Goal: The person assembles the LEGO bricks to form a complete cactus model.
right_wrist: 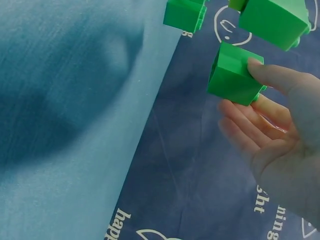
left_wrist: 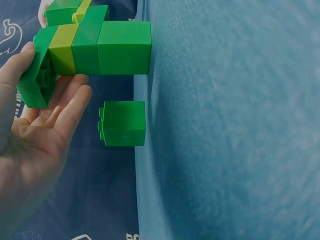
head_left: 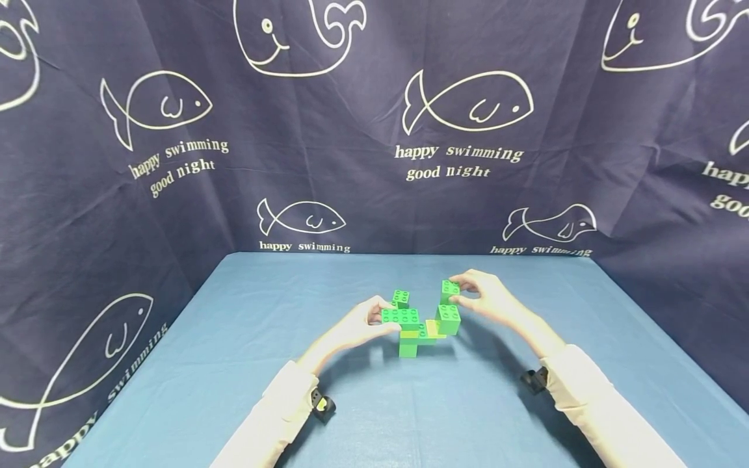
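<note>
My left hand (head_left: 364, 322) grips one end of a long green brick (head_left: 400, 316) at the top of a toy-brick build. Under that brick the left wrist view shows a yellow-green brick (left_wrist: 63, 50), a green brick (left_wrist: 90, 47) and a bottom green brick (left_wrist: 125, 48) at the table. The build's right arm carries a yellow piece (head_left: 433, 328) and a square green brick (head_left: 448, 320). Between thumb and fingers, my right hand (head_left: 484, 294) pinches a separate green brick (right_wrist: 235, 75), raised just behind that arm.
Behind the left hand, a loose green brick (head_left: 400, 297) stands on the blue table (head_left: 374, 416). A dark curtain (head_left: 374, 130) with white fish drawings hangs along the table's back and sides. A black wrist device (head_left: 323, 404) is at the left sleeve.
</note>
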`<state>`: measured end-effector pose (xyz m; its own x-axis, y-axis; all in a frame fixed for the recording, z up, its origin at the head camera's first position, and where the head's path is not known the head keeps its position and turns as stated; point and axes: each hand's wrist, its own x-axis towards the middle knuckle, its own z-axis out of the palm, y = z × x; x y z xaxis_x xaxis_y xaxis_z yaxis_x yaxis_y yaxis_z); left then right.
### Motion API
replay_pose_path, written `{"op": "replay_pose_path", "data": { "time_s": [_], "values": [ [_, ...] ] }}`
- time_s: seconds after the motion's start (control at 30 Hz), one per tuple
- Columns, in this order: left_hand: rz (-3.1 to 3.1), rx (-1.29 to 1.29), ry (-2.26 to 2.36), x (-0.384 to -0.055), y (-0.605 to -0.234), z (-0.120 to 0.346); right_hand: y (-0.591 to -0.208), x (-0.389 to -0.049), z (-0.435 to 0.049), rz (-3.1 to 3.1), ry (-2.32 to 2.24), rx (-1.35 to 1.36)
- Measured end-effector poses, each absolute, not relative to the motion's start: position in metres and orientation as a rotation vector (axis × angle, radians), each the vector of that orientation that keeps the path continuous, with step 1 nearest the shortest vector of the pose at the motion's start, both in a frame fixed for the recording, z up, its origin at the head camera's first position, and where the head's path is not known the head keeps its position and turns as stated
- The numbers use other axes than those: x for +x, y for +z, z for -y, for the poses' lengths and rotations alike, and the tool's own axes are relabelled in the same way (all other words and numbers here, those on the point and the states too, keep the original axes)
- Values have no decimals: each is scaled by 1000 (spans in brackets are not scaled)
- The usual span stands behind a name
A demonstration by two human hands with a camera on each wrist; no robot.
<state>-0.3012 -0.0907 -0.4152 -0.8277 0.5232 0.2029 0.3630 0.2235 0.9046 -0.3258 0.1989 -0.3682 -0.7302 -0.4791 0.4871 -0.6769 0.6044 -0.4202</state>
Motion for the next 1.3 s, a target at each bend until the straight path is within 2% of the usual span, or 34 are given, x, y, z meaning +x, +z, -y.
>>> {"op": "replay_pose_path", "data": {
  "time_s": [0.83,1.3],
  "values": [
    [-2317,863,1681,-301,-414,90,-344,-315,-183,2525,879,936],
    [-2338,835,1675,-301,-414,88,-336,-304,-171,2443,912,1027]
  ]
}}
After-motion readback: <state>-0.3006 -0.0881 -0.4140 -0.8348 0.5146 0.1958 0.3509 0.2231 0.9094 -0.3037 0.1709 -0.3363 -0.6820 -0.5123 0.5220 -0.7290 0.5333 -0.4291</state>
